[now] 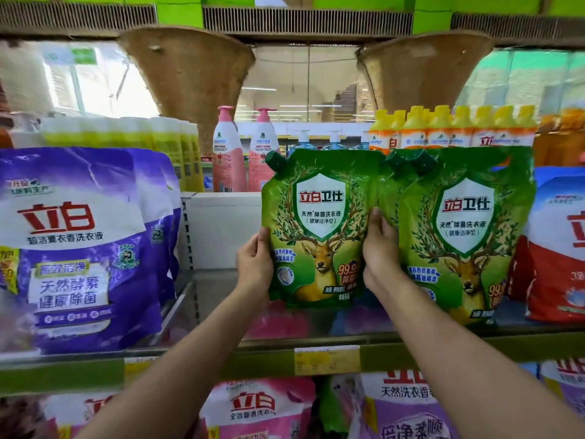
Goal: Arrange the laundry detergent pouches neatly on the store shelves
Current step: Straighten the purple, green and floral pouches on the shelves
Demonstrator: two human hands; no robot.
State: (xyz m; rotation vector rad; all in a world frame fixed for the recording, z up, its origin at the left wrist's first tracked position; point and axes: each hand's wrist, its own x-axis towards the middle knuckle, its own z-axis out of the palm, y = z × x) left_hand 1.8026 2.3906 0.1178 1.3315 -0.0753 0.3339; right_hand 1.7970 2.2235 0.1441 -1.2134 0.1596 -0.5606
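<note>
Centrally, at mid-frame, both hands hold one green pouch (319, 229) upright in front of the shelf (411, 350). Left hand (254, 264) grips its left edge, thumb on the front face, fingers hidden behind. Right hand (380, 248) grips the right edge, thumb lying up along the front, fingers curled out of sight behind. Each grip is pinching the pouch edge. Pouch bottom hangs above the shelf floor; whether it touches anything behind, cannot tell. Dark green cap at its upper left corner. Deer and shield print faces the camera.

Just right of it, a second green pouch (462, 236) of the same print stands on the shelf, tilted slightly, with another green one partly hidden between the two. Right hand sits close against that row.

Left of frame: purple pouches (79, 248) stand in a row on the same shelf, well apart from the held pouch, with a bare gap of shelf between. Far right edge: a red and white pouch (560, 248) stands just beside the green row.

Behind, upper middle: two pink pump bottles (229, 153), blue-topped bottles, and a row of yellow-capped orange bottles (449, 128) at upper right. Yellow price tag (327, 359) on the shelf's front rail, lower middle. Lower shelf below holds pink pouches (256, 410) and lilac ones.
</note>
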